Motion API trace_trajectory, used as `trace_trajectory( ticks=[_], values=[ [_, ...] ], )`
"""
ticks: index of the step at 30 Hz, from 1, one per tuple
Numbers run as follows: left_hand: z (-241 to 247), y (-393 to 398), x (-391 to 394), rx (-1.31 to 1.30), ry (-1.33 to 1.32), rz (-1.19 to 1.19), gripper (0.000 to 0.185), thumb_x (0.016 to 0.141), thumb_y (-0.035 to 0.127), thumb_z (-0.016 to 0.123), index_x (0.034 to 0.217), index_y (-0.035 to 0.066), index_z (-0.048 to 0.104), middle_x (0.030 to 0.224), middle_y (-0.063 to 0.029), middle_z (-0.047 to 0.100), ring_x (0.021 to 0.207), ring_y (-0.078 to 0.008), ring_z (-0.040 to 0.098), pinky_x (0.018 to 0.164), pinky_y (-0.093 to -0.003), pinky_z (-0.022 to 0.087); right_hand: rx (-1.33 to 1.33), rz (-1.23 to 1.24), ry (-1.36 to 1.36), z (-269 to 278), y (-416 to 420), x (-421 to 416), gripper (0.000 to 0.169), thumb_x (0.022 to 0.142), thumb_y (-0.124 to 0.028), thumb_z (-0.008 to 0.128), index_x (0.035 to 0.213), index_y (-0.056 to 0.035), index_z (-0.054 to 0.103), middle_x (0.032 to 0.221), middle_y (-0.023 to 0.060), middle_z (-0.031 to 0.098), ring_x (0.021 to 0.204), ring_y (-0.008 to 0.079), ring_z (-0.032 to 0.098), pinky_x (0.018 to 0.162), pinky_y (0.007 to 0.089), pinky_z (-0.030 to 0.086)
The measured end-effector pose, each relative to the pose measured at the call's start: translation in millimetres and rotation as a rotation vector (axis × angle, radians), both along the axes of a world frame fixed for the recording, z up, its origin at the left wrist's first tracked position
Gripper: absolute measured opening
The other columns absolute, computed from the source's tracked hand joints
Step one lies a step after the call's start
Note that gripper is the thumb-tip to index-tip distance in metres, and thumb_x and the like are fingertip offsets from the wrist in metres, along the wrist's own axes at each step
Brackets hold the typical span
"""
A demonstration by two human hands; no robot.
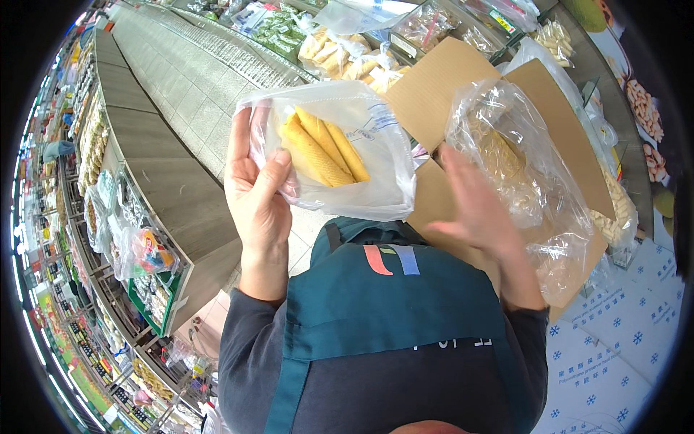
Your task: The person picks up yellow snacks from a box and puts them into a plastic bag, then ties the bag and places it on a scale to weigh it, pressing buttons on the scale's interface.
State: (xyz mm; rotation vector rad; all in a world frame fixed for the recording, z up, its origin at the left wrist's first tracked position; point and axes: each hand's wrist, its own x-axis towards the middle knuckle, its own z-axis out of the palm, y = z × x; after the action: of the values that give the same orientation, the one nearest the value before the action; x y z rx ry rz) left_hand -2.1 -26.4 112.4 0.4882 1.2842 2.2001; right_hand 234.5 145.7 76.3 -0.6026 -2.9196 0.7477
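My left hand (260,190) grips the left side of a translucent plastic bag (379,184), thumb on the near face and fingers behind it. Several yellow rolled sticks (320,146) lie side by side inside. To the right, my right hand (477,200) is blurred, its fingers apart and nothing seen in them. It is over an opened cardboard box (564,130), close to a large clear plastic liner bag (504,146) that holds yellowish-brown pieces, hard to make out.
Bagged dry goods (336,54) and glass-sided bins line the display beyond the box. A wooden-sided shelf unit (173,200) with bagged goods stands at the left, beside a tiled floor (200,114). White panels with printed snowflakes (607,347) are at the lower right.
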Motion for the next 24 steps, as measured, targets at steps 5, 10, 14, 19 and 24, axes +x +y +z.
trace_trajectory(
  ticks=[5, 10, 14, 19, 24],
  values=[
    [8, 12, 2, 0.115, -0.009, -0.030, 0.077, 0.083, -0.007, 0.058, 0.147, -0.001, 0.016, 0.148, -0.0200, 0.030, 0.124, -0.0209, 0.046, 0.100, -0.0314, 0.040, -0.193, 0.075, 0.542, -42, -21, -112, 0.081, 0.075, -0.040, 0.072, 0.136, -0.0005, 0.038, 0.131, 0.0221, 0.048, 0.122, 0.0337, 0.048, 0.102, 0.0412, 0.039],
    [1, 26, -3, 0.173, -0.061, -0.208, 0.079, 0.085, -0.009, 0.056, 0.148, 0.002, 0.010, 0.149, -0.0141, 0.024, 0.115, -0.0178, 0.050, 0.087, -0.0313, 0.050, -0.648, -0.024, 0.623, -90, -41, -172, 0.063, 0.082, -0.032, 0.066, 0.133, -0.0032, 0.044, 0.126, 0.0173, 0.054, 0.117, 0.0320, 0.052, 0.099, 0.0393, 0.041],
    [-1, 32, -30, 0.181, 0.019, -0.369, 0.079, 0.085, -0.008, 0.057, 0.148, 0.002, 0.011, 0.147, -0.0124, 0.027, 0.108, -0.0173, 0.055, 0.081, -0.0293, 0.053, -1.282, -0.029, 0.807, -71, -46, -194, 0.057, 0.090, -0.024, 0.060, 0.138, -0.0009, 0.038, 0.136, 0.0121, 0.047, 0.124, 0.0232, 0.047, 0.103, 0.0372, 0.038],
    [-46, 31, -114, 0.259, 0.661, -0.206, 0.049, 0.093, 0.008, 0.055, 0.138, -0.002, 0.038, 0.135, -0.0144, 0.047, 0.101, -0.0179, 0.060, 0.087, -0.0308, 0.049, -1.212, -0.451, 0.679, -90, -5, -176, 0.065, 0.100, -0.050, 0.030, 0.139, 0.0017, 0.034, 0.140, 0.0152, 0.043, 0.130, 0.0233, 0.040, 0.110, 0.0374, 0.029],
    [-129, 41, -126, 0.018, -0.235, -0.002, 0.084, 0.086, 0.059, 0.054, 0.142, 0.002, 0.026, 0.146, -0.0146, 0.032, 0.131, -0.0282, 0.035, 0.106, -0.0532, 0.026, -1.395, -0.558, 0.922, -29, -4, -179, 0.061, 0.099, -0.050, 0.034, 0.124, 0.0032, 0.050, 0.120, 0.0137, 0.059, 0.113, 0.0230, 0.056, 0.098, 0.0358, 0.043]
  ],
)
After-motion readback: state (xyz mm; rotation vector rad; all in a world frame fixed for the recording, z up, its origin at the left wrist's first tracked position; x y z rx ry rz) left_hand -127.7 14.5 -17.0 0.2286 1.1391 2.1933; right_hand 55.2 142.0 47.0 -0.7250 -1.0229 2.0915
